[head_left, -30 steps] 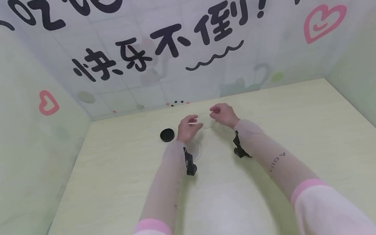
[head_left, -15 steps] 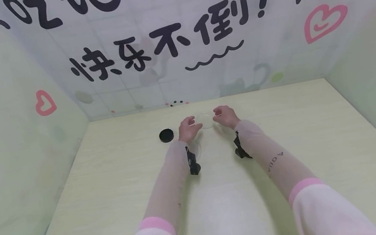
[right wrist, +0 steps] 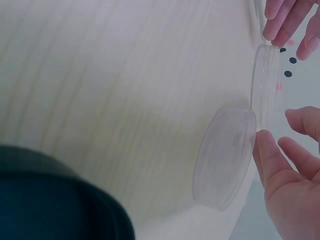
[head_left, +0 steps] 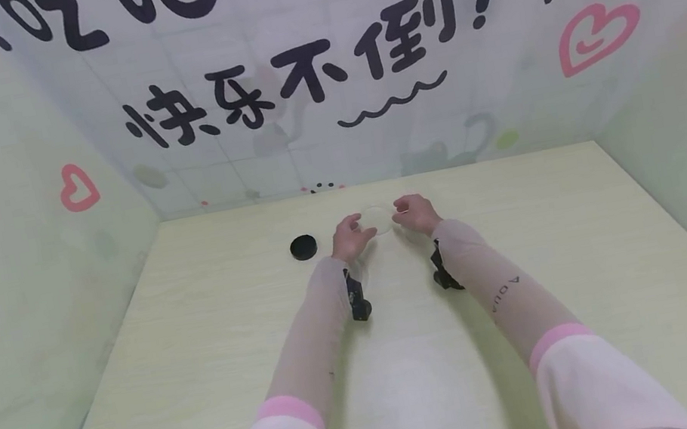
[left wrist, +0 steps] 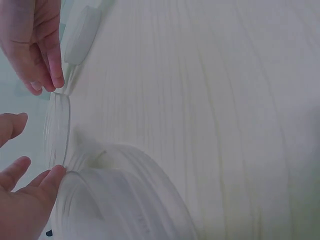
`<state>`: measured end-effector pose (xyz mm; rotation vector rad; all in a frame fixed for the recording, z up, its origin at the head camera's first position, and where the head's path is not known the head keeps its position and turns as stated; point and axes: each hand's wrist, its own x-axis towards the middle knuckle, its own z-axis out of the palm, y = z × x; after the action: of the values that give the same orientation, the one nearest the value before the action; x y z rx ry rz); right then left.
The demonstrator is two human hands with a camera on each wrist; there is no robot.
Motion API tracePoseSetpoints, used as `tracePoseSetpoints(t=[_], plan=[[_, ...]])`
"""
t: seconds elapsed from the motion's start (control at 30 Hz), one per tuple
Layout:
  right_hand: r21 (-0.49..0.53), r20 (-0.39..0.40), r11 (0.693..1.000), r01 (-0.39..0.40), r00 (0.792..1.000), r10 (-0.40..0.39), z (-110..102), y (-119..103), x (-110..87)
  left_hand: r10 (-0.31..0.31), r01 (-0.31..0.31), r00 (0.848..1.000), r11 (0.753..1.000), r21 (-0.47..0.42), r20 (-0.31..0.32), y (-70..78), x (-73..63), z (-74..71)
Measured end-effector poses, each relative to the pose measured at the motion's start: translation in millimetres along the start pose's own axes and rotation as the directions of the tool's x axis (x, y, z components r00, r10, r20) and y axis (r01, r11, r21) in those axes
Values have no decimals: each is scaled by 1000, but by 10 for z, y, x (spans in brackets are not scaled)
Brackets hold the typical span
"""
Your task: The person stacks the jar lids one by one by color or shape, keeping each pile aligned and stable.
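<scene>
A round clear petri dish lies flat near the back of the table, between the two hands. My left hand is at its left side, fingers loosely spread; in the left wrist view a fingertip meets the rim of the dish. On the other side my right hand is relaxed, its fingertips right at the edge of the dish. Neither hand is wrapped round it. Another clear dish sits close by the left wrist, mostly hidden from the head camera. Beside the right fingers stands one more clear dish.
A black round lid-like disc lies left of the left hand. The pale wood table is enclosed by printed cloth walls at the back and sides. A dark blurred shape fills a corner of the right wrist view.
The left hand has moved slightly right, its thumb now at the dish's edge. The right hand has loosened and drawn slightly down and right. The dish stays about where it was.
</scene>
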<state>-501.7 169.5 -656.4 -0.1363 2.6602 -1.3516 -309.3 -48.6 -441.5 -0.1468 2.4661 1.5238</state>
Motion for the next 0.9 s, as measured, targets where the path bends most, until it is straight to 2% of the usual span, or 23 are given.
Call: tracePoseSetpoints(t=[0.13,0.2,0.3,0.33,0.37,0.43,0.6,0.63,0.7,0.83,0.9], plan=[[-37,31,999,-30,999,31,-155,-599,-532,-2,2,1000,1000,6,3,-11,11,3],[-40,29,999,0,1000,1,-228,-839,-764,-4,4,1000,1000,3,1,-12,10,4],[-47,46,999,-9,999,11,-286,-1067,-961,-9,9,1000,1000,-3,-2,-18,6,9],[-36,64,999,-21,998,23,-299,-1112,-998,-11,11,1000,1000,-7,-2,-17,0,11],[-46,46,999,-13,999,15,-279,-1084,-971,-13,13,1000,1000,-12,-2,-18,-1,13],[-67,46,997,-46,998,49,-237,-1048,-914,-15,15,1000,1000,-17,0,-14,-7,17],[-78,10,997,-26,1000,27,-147,-873,-735,-10,10,1000,1000,-7,2,-12,4,-4],[-64,29,997,-38,999,40,-161,-905,-752,-5,5,1000,1000,2,1,-15,9,-15],[-60,31,998,-15,999,17,-185,-978,-802,13,-13,1000,999,38,0,-18,16,-40],[-44,78,996,-72,994,75,-261,-1273,-1007,32,-32,999,995,92,0,-11,26,-92],[-61,80,995,-84,993,88,-261,-1305,-1027,10,-11,1000,996,91,7,-15,50,-115]])
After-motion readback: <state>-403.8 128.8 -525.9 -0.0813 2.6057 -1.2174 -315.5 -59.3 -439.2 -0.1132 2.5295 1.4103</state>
